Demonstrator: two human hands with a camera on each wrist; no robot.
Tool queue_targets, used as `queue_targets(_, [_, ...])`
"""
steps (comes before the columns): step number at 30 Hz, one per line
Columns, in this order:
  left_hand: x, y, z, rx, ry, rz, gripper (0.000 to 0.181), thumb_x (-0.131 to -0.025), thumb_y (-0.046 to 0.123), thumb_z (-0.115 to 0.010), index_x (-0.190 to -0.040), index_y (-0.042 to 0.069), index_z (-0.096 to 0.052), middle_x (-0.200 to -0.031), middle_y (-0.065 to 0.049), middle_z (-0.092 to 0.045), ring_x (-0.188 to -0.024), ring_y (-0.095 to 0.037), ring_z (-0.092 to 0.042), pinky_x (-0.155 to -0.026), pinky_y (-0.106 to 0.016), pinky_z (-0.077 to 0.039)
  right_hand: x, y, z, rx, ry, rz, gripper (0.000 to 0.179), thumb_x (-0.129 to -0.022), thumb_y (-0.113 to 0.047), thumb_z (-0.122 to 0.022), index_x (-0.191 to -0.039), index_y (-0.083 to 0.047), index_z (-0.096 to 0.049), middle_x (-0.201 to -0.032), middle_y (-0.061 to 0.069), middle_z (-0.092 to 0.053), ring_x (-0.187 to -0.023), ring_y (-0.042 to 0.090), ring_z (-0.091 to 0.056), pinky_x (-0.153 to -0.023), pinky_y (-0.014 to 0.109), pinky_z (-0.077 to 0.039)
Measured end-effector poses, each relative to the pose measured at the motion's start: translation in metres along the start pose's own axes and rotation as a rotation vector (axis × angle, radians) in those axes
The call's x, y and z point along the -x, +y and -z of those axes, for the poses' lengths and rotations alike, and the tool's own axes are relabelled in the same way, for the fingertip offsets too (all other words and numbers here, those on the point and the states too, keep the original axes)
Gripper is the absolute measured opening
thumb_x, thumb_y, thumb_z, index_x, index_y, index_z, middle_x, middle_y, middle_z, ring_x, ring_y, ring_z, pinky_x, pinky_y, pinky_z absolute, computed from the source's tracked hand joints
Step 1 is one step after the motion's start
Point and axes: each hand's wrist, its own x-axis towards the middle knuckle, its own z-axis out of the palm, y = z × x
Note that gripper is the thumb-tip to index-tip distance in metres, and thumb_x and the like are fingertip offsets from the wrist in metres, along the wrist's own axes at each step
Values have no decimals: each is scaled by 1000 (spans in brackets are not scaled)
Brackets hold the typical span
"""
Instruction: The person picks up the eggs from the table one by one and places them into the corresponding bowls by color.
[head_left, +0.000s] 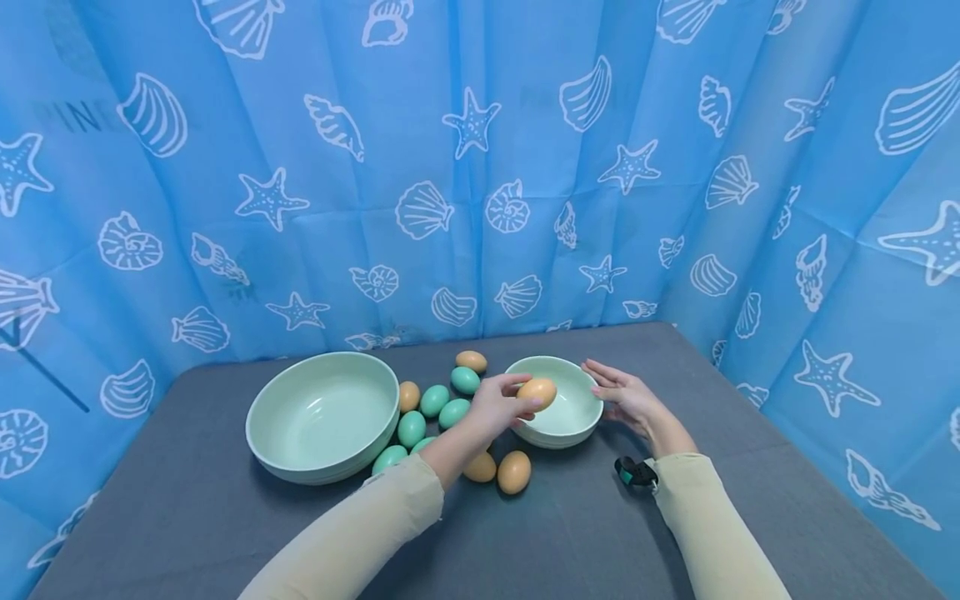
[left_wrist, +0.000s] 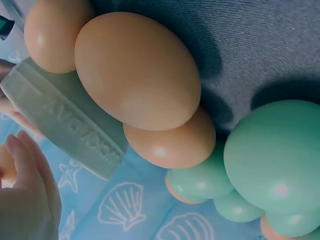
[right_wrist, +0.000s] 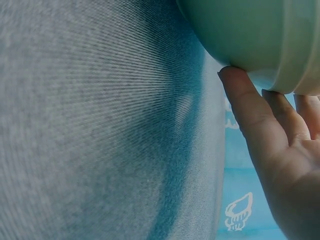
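My left hand point(head_left: 497, 406) pinches a brown egg point(head_left: 540, 390) between thumb and fingers, over the near left side of a small pale green bowl point(head_left: 555, 432). Only part of that egg shows at the edge of the left wrist view. On the bowl's right side, my right hand point(head_left: 628, 400) has its thumb and extended fingers at the rim. The right wrist view shows fingertips point(right_wrist: 234, 75) against the outer wall. Two more brown eggs, one of them point(head_left: 514, 472) fully visible, lie below my left wrist. Several green eggs point(head_left: 434, 401) lie left of that hand.
A larger pale green bowl point(head_left: 258, 446) stands to the left of the eggs. Other brown eggs point(head_left: 471, 361) lie among and behind the green ones. A black wristband point(head_left: 636, 472) is at my right sleeve. A blue shell-print curtain point(head_left: 465, 208) hangs behind the grey-covered table point(head_left: 585, 533).
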Motion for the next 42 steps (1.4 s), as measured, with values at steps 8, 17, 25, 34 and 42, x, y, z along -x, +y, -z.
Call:
queue_targets(8, [-9,1,-7,-21,23,25,48,-93,10,-72,-139,4,-59,-130,-18,-66,-92,-28,-73,-75,-32,-61,0,1,0,-8,-1,1,63,-106,-6,-46,-160,-5,-14,-164,14,-14,-152,39,-18,-113,64,-34])
queue_targets(17, [-19,2,-18,-57,1,7,44,-92,9,-73,-135,4,-63,-131,-17,-65,-100,-25,-70,-80,-36,-61,0,0,1,22,-16,6,64,-107,-8,-45,-161,-5,-12,-166,14,-12,-152,40,-14,-113,65,-32])
queue_targets(25, [-29,2,-31,-55,44,84,43,-89,11,-76,-131,7,-66,-128,-13,-67,-109,-21,-64,-85,-34,-59,0,1,1,16,-12,4,64,-106,-6,-46,-160,-4,-13,-164,13,-14,-152,38,-17,-107,56,-46])
queue_targets(34, [-48,0,-44,-13,121,226,39,-87,8,-78,-125,7,-69,-128,-12,-65,-112,-26,-65,-94,-40,-56,0,-1,0,-9,-15,-5,64,-106,-5,-46,-160,-4,-12,-164,14,-14,-152,38,-18,-110,62,-40])
queue_targets(42, [-62,-5,-49,-132,112,274,40,-80,3,-83,-119,6,-73,-117,-9,-70,-82,-15,-55,-84,-33,-54,0,-1,-1,-1,-24,10,64,-105,-5,-46,-160,-3,-11,-164,15,-12,-151,39,-18,-108,58,-43])
